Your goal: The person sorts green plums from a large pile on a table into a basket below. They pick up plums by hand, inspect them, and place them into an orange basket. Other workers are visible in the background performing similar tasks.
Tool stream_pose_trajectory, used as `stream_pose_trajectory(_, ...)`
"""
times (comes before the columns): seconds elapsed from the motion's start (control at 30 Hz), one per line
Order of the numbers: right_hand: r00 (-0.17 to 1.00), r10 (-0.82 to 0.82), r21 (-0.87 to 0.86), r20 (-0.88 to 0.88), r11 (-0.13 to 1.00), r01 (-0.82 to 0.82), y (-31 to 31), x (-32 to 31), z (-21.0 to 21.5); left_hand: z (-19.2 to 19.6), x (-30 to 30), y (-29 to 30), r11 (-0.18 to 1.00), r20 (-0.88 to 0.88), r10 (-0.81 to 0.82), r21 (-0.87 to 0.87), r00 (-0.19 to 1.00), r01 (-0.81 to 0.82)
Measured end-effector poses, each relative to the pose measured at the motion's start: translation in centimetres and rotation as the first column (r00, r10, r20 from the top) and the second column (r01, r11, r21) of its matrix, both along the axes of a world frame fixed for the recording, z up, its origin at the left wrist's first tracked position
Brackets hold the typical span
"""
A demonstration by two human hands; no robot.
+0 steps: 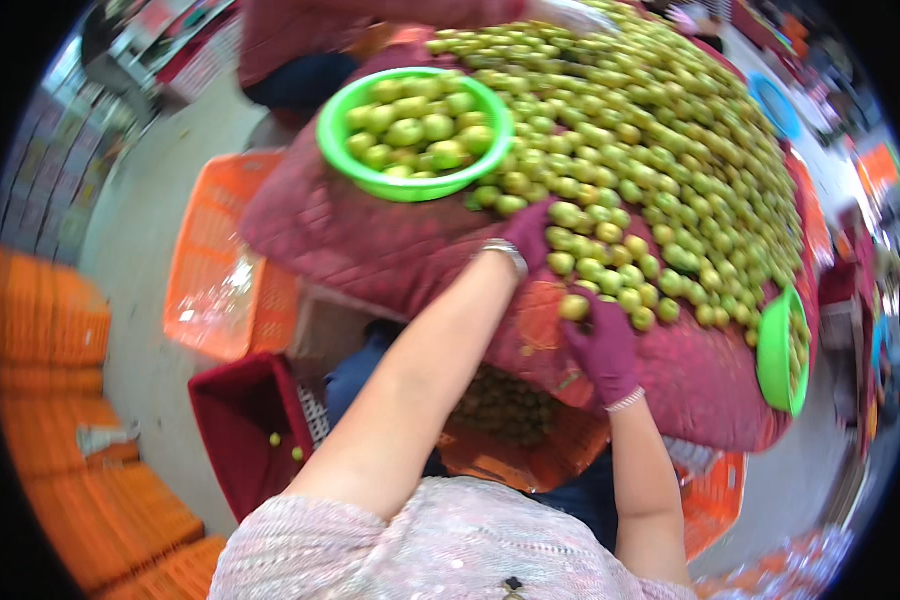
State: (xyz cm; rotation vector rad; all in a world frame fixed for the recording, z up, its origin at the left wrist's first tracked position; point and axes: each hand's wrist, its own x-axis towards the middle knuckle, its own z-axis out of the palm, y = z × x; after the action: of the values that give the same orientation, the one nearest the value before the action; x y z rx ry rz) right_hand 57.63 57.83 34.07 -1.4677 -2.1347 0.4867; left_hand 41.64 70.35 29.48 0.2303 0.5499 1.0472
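Observation:
A heap of small round yellow-green fruit (660, 170), like green jujubes, spreads over a padded dark red cloth (370, 235). My left hand (532, 238), in a purple glove, reaches against the near left edge of the heap; its fingers are mostly hidden. My right hand (607, 350), gloved in the same purple, is at the near edge. A single green fruit (574, 307) sits between its thumb and fingers. Beyond my left hand stands a bright green basin (330, 140) filled with larger-looking fruit of the same kind.
Another green basin (773, 350) leans at the right edge, with fruit inside. Orange crates (195, 270) stand left and below the table, beside a dark red bin (235, 420) holding a few fruits. Across the heap, another person's gloved hand (575, 15) touches the fruit.

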Motion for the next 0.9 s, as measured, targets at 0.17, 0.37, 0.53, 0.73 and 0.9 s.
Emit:
stream_pose_trajectory(0.17, 0.715, -0.051, -0.201, -0.697, 0.971, -0.127, -1.7, -6.6, 5.0, -4.7, 0.3, 0.2, 0.977, -0.297, 0.180, 0.163, 0.938, -0.136)
stream_pose_trajectory(0.37, 0.599, 0.643, 0.022, -0.477, 0.690, -0.723, -7.9, -19.0, 11.4, -5.7, 2.2, 1.6, 0.988, -0.086, 0.103, 0.126, 0.991, -0.091)
stream_pose_trajectory(0.53, 0.739, 0.332, -0.047, -0.587, 0.897, -0.440, -3.5, -12.7, 8.7, -0.5, -1.0, -0.6, 0.997, 0.009, -0.046, 0.070, 0.999, 0.045)
stream_pose_trajectory(0.73, 0.844, -0.379, -0.062, -0.380, 0.921, 0.385, 5.3, 7.3, -1.7, -3.4, 0.6, 1.4, 0.998, -0.174, 0.038, -0.040, 0.984, -0.045)
stream_pose_trajectory(0.9, 0.918, -0.283, -0.170, -0.278, 0.955, 0.243, 5.5, 8.6, -2.9, -2.2, 0.5, 0.4, 1.000, -0.308, -0.009, -0.031, 0.951, 0.000)
